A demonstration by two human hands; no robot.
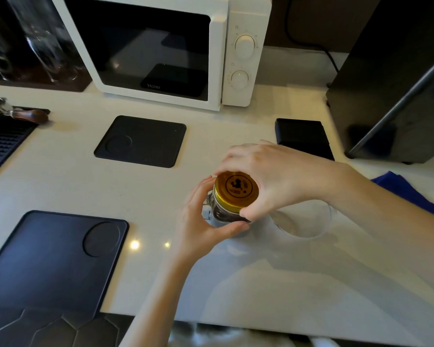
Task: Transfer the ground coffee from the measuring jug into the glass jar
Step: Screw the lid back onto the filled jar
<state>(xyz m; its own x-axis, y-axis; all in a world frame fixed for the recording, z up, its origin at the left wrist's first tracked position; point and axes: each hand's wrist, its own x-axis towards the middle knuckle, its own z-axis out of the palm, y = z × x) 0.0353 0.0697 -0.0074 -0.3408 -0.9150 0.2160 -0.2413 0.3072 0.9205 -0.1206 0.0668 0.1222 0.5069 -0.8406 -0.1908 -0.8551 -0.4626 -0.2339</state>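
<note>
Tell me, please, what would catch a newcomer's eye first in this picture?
The gold lid at the centre of the white counter, gripped from above by the right hand, while the left hand holds the glass jar below it. Behind stands a white microwave.

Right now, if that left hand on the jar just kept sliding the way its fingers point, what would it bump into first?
The left hand points rightward, already wrapped around the glass jar. Beyond the jar, the first thing is probably the clear measuring jug standing just right of it, though depth is hard to judge from one view.
</note>
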